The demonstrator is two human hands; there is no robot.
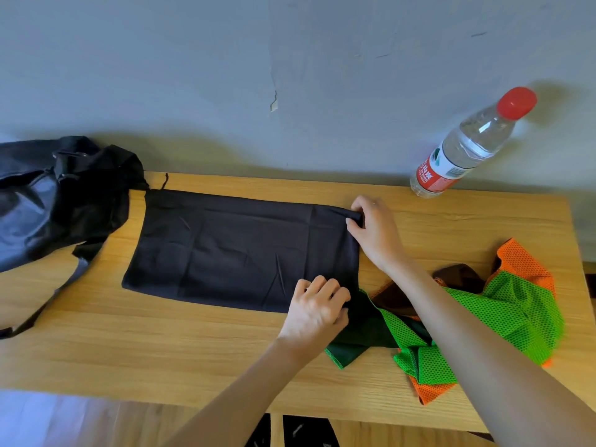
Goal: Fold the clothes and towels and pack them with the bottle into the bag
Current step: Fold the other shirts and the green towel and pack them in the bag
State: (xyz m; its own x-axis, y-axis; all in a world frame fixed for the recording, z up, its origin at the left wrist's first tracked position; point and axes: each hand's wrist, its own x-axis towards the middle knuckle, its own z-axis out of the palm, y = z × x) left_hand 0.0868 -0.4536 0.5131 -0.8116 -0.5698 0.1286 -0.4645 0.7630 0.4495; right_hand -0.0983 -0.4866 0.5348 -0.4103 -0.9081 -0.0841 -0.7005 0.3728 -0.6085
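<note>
A black garment (238, 246) lies flat as a wide rectangle on the wooden table (193, 356). My right hand (375, 230) pinches its far right corner. My left hand (317, 309) grips its near right corner. A black bag (48, 201) slumps at the table's left end, its strap trailing toward the front edge. A clear water bottle (467, 146) with a red cap and red label stands at the back right by the wall. Green and orange mesh towels (503, 314) lie crumpled at the right, partly under my right forearm.
A grey wall runs directly behind the table. The table's front edge is close to me, with floor below at the left. A dark green cloth corner (342, 354) pokes out from the mesh pile near my left wrist.
</note>
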